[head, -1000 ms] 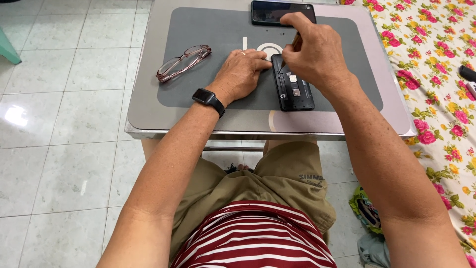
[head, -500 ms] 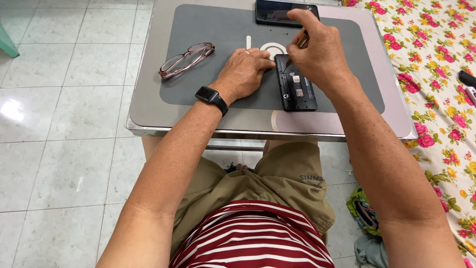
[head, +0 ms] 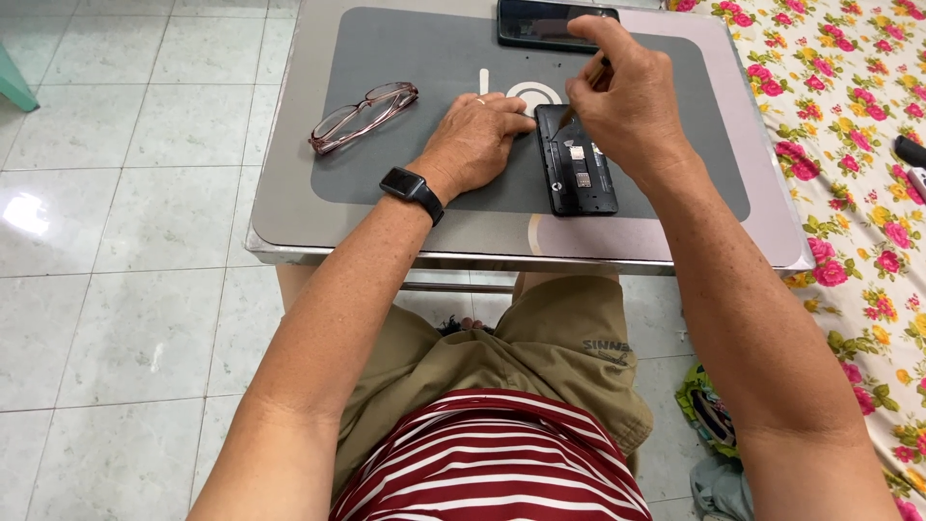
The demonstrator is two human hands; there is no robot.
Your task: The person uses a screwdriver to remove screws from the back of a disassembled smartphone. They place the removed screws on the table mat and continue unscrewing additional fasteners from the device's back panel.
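Note:
An opened black phone [head: 582,166] with its back removed lies on the grey mat [head: 415,68] of a small table. My left hand [head: 475,140] rests flat on the mat, fingertips touching the phone's left edge; a black watch [head: 411,189] is on that wrist. My right hand [head: 625,92] hovers over the phone's top end, pinching a thin dark tool [head: 582,95] whose tip points down at the phone's upper corner. Part of the phone is hidden under this hand.
Reddish-framed glasses [head: 362,114] lie on the mat's left. A second dark phone [head: 538,23] lies at the far edge. A small white stick [head: 484,80] and white ring [head: 535,95] sit beside my left hand. Flowered cloth [head: 858,116] on the right, tiled floor [head: 125,193] on the left.
My right hand has lifted a little and tilted, so the tool's tip now shows at the phone's top corner. The left hand stays put.

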